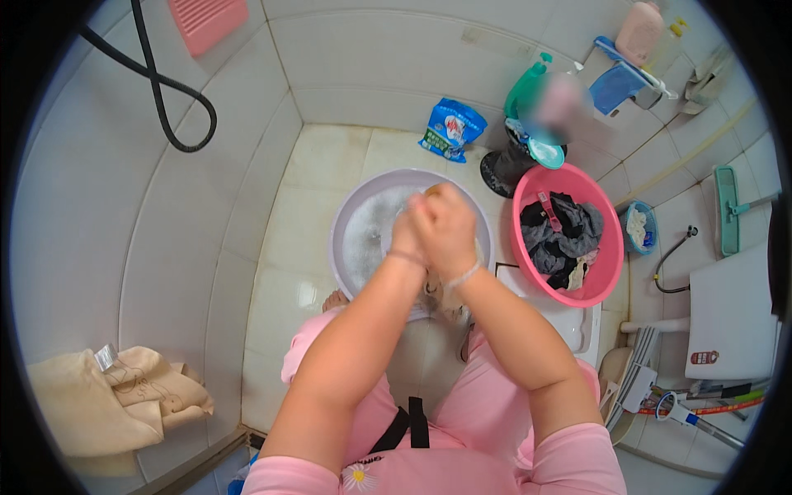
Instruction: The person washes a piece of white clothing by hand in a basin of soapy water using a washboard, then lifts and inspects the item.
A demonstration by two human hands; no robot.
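My left hand and my right hand are pressed together above a pale lilac basin. Both fists are closed around a wet, light beige cloth. Part of it hangs below my wrists towards the basin's near rim, blurred by motion; the rest is covered by my fingers. White suds float on the water to the left of my hands.
Dark clothes fill a pink tub at right. Behind stand a blue detergent bag, a black cylindrical stand and a green pump bottle. A black hose hangs at left, above a beige towel.
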